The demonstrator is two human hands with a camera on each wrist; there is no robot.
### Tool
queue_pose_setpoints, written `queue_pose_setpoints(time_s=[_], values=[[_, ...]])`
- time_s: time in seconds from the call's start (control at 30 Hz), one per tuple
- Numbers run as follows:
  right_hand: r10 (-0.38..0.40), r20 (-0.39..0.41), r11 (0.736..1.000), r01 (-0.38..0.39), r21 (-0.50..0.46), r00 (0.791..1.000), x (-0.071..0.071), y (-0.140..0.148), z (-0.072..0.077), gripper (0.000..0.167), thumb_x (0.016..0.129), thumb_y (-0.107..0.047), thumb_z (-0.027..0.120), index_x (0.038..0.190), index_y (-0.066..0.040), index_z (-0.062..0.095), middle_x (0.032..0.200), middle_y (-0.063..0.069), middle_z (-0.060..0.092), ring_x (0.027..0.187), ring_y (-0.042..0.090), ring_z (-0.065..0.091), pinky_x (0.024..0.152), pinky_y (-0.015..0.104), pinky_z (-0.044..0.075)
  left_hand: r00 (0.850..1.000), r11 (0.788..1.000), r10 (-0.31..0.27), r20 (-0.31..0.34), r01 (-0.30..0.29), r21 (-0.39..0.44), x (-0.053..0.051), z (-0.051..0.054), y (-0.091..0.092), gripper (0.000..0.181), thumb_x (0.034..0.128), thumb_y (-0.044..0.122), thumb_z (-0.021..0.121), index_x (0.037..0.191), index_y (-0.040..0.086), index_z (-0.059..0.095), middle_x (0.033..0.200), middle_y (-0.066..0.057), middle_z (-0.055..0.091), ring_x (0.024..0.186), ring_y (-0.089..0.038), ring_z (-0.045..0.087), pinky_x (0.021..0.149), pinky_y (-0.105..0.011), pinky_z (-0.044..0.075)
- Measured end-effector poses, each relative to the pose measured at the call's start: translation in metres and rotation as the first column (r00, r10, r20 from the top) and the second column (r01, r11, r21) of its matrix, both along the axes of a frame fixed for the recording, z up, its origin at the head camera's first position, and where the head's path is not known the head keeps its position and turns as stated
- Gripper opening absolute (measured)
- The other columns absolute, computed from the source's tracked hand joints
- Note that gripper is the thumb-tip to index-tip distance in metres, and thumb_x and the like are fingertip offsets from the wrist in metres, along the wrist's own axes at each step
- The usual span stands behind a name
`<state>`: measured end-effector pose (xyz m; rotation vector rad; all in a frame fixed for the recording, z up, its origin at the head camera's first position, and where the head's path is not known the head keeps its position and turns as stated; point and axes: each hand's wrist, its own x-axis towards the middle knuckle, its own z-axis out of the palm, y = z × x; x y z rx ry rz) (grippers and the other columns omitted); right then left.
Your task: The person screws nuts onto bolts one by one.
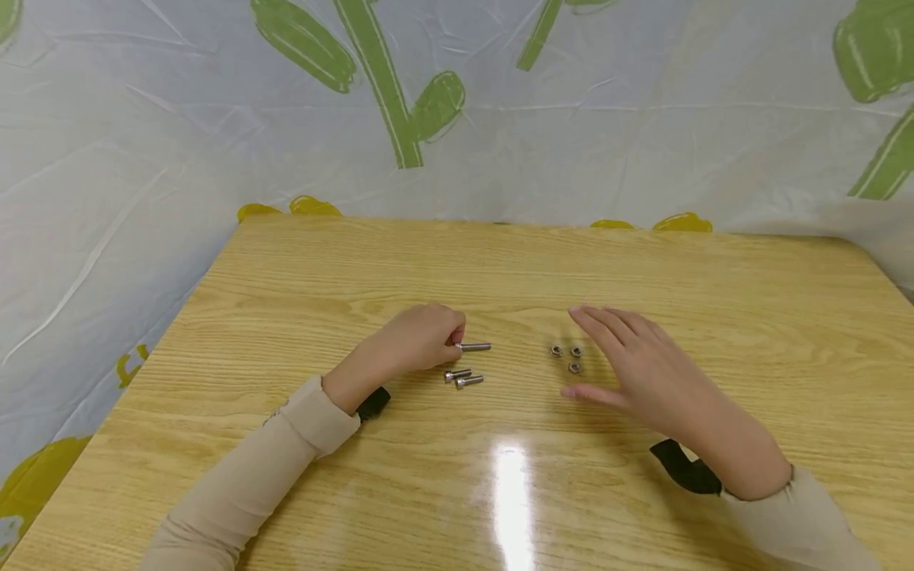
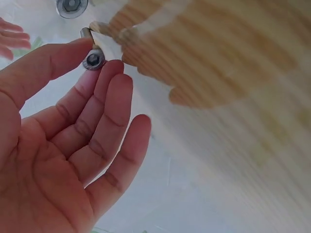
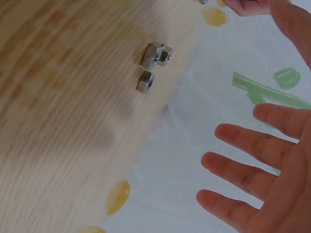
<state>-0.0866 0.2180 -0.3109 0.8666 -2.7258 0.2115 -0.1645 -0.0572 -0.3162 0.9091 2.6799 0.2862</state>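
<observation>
My left hand (image 1: 421,339) pinches a socket head bolt (image 1: 477,346) between thumb and fingertips, its shank pointing right. In the left wrist view the hex socket of that bolt (image 2: 93,59) shows at the fingertips. Two more bolts (image 1: 469,381) lie on the table just in front of that hand. To the right sit three hex nuts (image 1: 575,367), grouped close together; the right wrist view shows the same nuts (image 3: 152,55) on the wood. Beside them my right hand (image 1: 643,369) hovers with fingers extended and thumb apart, holding nothing.
The bolts and nuts lie on a wood-grain table (image 1: 343,262). Behind it hangs a pale cloth (image 1: 557,159) with green and yellow plant shapes. A bright light reflection (image 1: 512,500) falls on the near tabletop. Dark straps (image 1: 685,468) show at both wrists.
</observation>
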Motion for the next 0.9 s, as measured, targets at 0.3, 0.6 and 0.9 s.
queue_pose_setpoints(time_s=[0.3, 0.6, 0.9], values=[[-0.023, 0.154, 0.999, 0.018, 0.032, 0.988, -0.015, -0.009, 0.008, 0.066, 0.082, -0.030, 0.072, 0.135, -0.003, 0.043, 0.127, 0.018, 0.053, 0.114, 0.038, 0.051, 0.095, 0.056, 0.040, 0.999, 0.993, 0.028, -0.021, -0.025, 0.117, 0.002, 0.002, -0.002, 0.007, 0.0890, 0.018, 0.060, 0.085, 0.012, 0.058, 0.074, 0.002, 0.057, 0.064, -0.012, 0.048, 0.059, -0.023, 0.039], [-0.036, 0.288, 0.999, 0.029, 0.027, 0.957, -0.032, -0.019, 0.008, 0.047, 0.083, -0.015, 0.071, 0.123, 0.001, 0.054, 0.115, 0.017, 0.057, 0.096, 0.032, 0.058, 0.078, 0.043, 0.050, 0.992, 0.919, 0.100, 0.082, -0.123, 0.373, 0.004, 0.005, -0.004, 0.007, 0.0870, 0.016, 0.065, 0.086, 0.011, 0.059, 0.080, 0.000, 0.062, 0.072, -0.010, 0.056, 0.065, -0.021, 0.047], [-0.081, 0.449, 0.997, 0.070, 0.041, 0.890, -0.045, -0.025, 0.000, 0.024, 0.085, -0.011, 0.068, 0.106, -0.001, 0.064, 0.098, 0.011, 0.060, 0.087, 0.024, 0.058, 0.073, 0.036, 0.050, 0.989, 0.823, 0.081, 0.120, -0.135, 0.552, 0.016, 0.019, -0.007, 0.008, 0.0862, 0.015, 0.066, 0.087, 0.010, 0.060, 0.079, 0.000, 0.063, 0.070, -0.009, 0.057, 0.064, -0.022, 0.050]])
